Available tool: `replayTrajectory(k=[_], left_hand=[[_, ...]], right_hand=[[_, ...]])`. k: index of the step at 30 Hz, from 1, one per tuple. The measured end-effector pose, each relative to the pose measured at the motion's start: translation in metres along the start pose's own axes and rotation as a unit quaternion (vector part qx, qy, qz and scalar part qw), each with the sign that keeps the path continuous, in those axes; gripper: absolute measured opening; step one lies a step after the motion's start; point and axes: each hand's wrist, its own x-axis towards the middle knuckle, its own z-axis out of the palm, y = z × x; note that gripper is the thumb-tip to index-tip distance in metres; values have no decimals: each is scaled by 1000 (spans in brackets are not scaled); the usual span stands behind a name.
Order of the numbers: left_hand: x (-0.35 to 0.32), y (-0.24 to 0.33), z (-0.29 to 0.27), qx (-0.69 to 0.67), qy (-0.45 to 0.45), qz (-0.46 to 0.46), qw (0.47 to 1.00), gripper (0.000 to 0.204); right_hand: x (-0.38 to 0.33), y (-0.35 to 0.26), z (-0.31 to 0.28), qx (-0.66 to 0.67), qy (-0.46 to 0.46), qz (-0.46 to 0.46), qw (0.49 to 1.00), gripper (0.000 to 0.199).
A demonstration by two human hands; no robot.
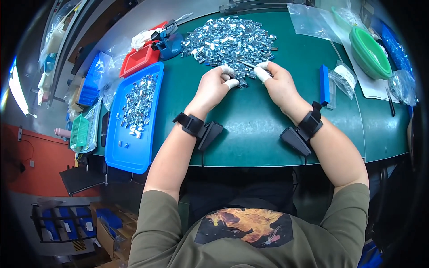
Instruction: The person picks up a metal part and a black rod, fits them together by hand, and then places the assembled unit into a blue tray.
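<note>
Metal parts [230, 40] at both hands' fingers [229, 70]

The person wears an olive-green short-sleeved shirt with an orange and black print on the chest. Each wrist carries a black strap with a dark boxy device just behind the left hand [212, 87] and the right hand [279, 85]. White finger covers sit on several fingertips [262, 75].

Shiny metal parts [230, 40]; matt green tabletop [250, 129]; glossy blue plastic tray [117, 154].
</note>
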Motion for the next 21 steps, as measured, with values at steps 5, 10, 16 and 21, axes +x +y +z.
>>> replayTrajectory(k=[5,10,16,21], left_hand=[[3,-15,2,-193,2,-9,981,22],[-1,-10,-4,-398,13,5,917,17],[-5,-8,-5,-449,30,36,892,17],[-5,-8,-3,-459,42,66,885,22]], right_hand=[[-2,-5,-2,-41,-22,-44,998,20],[-2,-10,-3,-48,-54,-54,996,19],[-5,-12,0,-75,-39,-79,993,19],[-7,-16,0,-113,-50,-99,987,20]])
